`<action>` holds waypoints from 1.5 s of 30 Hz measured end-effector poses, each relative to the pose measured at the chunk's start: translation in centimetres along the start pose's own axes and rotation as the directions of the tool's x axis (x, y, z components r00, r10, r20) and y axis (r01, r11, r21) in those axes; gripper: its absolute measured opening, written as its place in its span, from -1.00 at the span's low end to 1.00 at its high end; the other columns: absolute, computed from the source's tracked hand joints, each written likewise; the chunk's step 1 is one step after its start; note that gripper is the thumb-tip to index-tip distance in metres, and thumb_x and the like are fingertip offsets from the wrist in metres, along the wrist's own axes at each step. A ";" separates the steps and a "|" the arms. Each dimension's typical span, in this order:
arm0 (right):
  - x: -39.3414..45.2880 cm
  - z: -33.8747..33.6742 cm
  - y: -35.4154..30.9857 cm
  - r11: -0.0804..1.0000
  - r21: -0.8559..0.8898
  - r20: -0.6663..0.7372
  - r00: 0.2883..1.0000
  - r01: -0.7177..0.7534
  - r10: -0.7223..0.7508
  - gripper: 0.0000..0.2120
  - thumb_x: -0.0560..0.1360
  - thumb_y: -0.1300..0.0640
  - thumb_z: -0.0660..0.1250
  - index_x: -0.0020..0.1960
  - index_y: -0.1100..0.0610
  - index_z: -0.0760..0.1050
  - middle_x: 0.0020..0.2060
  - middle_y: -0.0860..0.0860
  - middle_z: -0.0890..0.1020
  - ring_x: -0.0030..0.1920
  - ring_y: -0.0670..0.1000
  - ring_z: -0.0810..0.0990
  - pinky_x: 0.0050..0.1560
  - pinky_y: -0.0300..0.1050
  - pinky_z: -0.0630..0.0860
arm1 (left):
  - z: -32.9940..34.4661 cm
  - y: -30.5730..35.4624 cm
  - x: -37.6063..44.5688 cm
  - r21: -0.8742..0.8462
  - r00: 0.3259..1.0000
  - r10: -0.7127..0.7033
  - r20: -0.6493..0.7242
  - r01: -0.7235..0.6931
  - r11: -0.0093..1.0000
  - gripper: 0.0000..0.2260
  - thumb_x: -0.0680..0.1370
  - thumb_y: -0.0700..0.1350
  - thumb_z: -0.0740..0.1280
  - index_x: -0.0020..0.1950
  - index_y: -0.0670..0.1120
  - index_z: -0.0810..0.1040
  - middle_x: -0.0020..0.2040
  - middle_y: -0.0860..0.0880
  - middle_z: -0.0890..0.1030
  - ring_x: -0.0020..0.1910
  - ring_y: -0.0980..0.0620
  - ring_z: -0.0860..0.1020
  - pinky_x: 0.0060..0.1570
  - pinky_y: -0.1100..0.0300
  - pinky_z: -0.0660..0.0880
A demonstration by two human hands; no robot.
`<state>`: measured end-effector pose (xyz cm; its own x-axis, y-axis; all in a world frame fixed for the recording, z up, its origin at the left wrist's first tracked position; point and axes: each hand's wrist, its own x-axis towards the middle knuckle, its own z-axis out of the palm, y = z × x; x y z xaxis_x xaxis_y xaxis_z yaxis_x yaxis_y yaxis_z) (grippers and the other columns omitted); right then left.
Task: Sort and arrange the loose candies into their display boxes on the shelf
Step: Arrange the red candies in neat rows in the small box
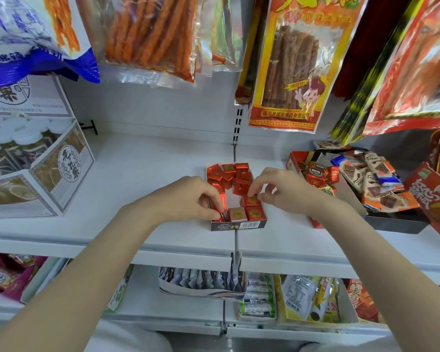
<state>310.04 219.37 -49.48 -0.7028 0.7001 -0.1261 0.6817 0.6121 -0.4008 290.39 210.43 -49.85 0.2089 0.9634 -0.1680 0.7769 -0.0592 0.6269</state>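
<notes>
A small open display box (pixel 239 225) stands at the middle of the white shelf (pixel 142 179), holding several red foil-wrapped square candies (pixel 229 174). My left hand (pixel 196 199) rests at the box's front left corner, fingers pinched on a red candy (pixel 220 216) there. My right hand (pixel 282 191) hovers over the right side, its thumb and forefinger closing on a red candy (pixel 252 200) in the front right rows. A pinkish candy (pixel 237 214) sits in the front row between the hands.
To the right lies a red tray (pixel 294 161) with round red candies (pixel 318 174) and chocolate bar packets (pixel 374 179). A large white printed carton (pixel 36 174) stands at the left. Snack bags (pixel 285 59) hang above. Lower shelves hold more packets.
</notes>
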 end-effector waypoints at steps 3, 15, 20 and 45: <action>0.0 0.4 -0.1 1.000 0.017 -0.056 0.998 0.026 -0.025 -0.89 0.49 0.17 0.30 -0.02 0.04 0.57 -0.01 -0.05 0.51 -0.08 -0.01 0.54 -0.18 -0.34 0.42 | 0.0 0.0 0.0 0.000 1.000 0.006 -0.015 -0.006 1.000 -0.90 0.41 -0.09 0.45 -0.10 0.04 0.64 -0.18 0.19 0.59 -0.20 0.21 0.50 -0.12 0.33 0.43; 0.5 0.0 -0.9 0.997 0.069 -0.188 0.982 0.045 -0.031 -0.85 0.49 0.17 0.30 0.06 0.08 0.52 -0.07 -0.13 0.53 -0.15 -0.10 0.51 -0.26 -0.43 0.39 | 0.2 0.3 -0.3 -0.049 0.989 -0.012 -0.144 0.005 0.999 -0.91 0.37 -0.14 0.48 -0.22 -0.03 0.59 -0.16 0.11 0.60 -0.15 0.19 0.56 -0.06 0.28 0.50; 0.5 0.8 -2.7 0.968 0.199 -0.074 0.988 0.150 -0.138 -0.87 0.42 0.25 0.39 -0.04 0.12 0.57 -0.17 -0.07 0.61 -0.31 -0.37 0.49 -0.24 -0.52 0.37 | 0.9 0.7 -0.1 -0.143 0.975 -0.018 -0.221 -0.014 0.990 -0.80 0.37 -0.25 0.45 -0.25 0.00 0.49 -0.16 0.09 0.57 -0.17 0.13 0.57 -0.16 0.34 0.50; 0.6 -1.0 1.1 0.938 0.342 -0.219 0.965 -0.059 0.141 -0.93 0.49 0.21 0.31 -0.03 0.15 0.50 -0.21 0.01 0.63 -0.20 -0.08 0.62 -0.10 -0.26 0.58 | 1.8 1.0 5.1 0.332 0.943 0.113 -0.314 -0.002 0.943 -0.76 0.50 -0.10 0.31 0.17 0.02 0.54 0.11 0.02 0.50 0.15 -0.01 0.40 0.17 0.08 0.31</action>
<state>310.56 220.86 -49.12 -0.5379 0.8428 0.0206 0.6116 0.4069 -0.6785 293.26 214.84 -51.43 0.0983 0.9837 0.1508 0.9294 -0.1449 0.3395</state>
